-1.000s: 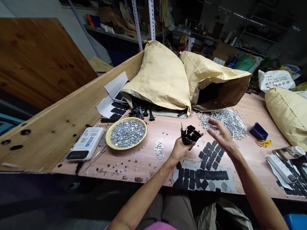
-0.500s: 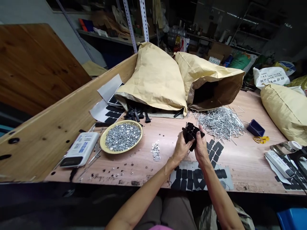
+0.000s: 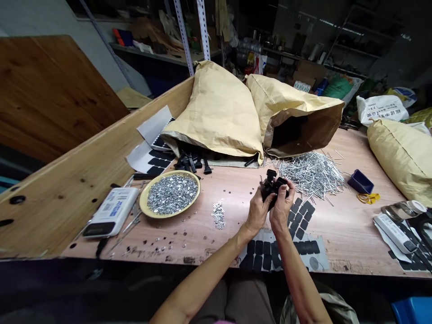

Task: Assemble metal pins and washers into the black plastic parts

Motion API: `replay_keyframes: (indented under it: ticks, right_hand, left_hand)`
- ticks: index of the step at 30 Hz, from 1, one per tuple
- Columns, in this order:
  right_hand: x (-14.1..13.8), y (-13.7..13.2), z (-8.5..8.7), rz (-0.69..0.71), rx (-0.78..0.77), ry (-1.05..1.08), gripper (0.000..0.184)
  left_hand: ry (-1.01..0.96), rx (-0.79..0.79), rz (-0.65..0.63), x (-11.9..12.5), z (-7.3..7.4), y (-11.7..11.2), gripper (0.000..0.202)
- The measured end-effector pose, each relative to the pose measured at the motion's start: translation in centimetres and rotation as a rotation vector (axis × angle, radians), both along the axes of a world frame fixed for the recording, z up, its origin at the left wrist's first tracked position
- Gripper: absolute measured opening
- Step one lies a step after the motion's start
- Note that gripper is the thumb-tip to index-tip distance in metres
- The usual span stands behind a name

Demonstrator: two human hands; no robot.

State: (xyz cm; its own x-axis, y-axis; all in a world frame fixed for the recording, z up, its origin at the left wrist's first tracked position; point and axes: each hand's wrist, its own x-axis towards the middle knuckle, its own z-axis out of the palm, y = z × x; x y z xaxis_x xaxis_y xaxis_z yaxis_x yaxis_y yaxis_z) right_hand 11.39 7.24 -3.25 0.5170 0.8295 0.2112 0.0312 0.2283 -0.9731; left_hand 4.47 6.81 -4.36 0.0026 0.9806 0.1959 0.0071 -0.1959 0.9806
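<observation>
Both hands are raised over the table, close together around several black plastic parts (image 3: pixel 271 178) bunched as one cluster. My left hand (image 3: pixel 257 210) grips the cluster from the left, fingers closed on it. From the right, my right hand (image 3: pixel 282 208) wraps its fingers and thumb round the same parts. The exact shape of the parts is partly hidden by the fingers. Below the hands lies a pale sheet with black rounded pads (image 3: pixel 258 262), partly covered by my right forearm. More black pads (image 3: pixel 300 218) lie just right of my right hand.
A pile of thin metal rods (image 3: pixel 312 175) lies behind the hands, before an open paper sack (image 3: pixel 303 130). A yellow bowl of metal washers (image 3: pixel 143 204) and a small washer heap (image 3: pixel 218 214) are left. A dark blue tray (image 3: pixel 361 181) stands right. Black parts (image 3: pixel 191 162) lie behind the bowl.
My fingers have shifted on the black parts, and the cluster is turned differently. The right hand's fingers now curl further round it. The other things on the table stay in place.
</observation>
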Motion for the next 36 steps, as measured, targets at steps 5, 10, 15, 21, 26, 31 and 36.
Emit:
replay_keyframes:
  ticks: [5,10,15,21,26,31,36]
  right_hand:
    - [0.6,0.0,0.6,-0.082,0.032,-0.082,0.066]
    - [0.2,-0.7,1.0,-0.082,0.058,-0.084,0.072]
    - [0.3,-0.4,0.6,-0.146,-0.008,0.027,0.07]
    - [0.5,-0.4,0.0,-0.243,0.112,0.041,0.06]
    - [1.1,0.8,-0.7,-0.377,-0.026,0.0,0.052]
    - [2.0,2.4,-1.8,-0.245,-0.142,0.156,0.054]
    - [0.8,0.9,-1.2,-0.124,0.062,0.149,0.056]
  left_hand:
    - [0.114,0.172,-0.088,-0.3,0.5,-0.1,0.034]
    - [0.031,0.068,-0.111,0.8,0.2,-0.6,0.043]
    - [0.029,0.152,-0.21,1.0,0.1,-0.7,0.053]
    - [0.147,0.038,-0.14,0.6,0.6,-0.3,0.039]
    - [0.283,-0.096,-0.139,0.7,0.0,-0.6,0.039]
    - [0.28,-0.195,-0.198,0.4,-1.2,-0.6,0.053]
    - [0.075,0.057,-0.222,0.2,-1.8,-0.5,0.06]
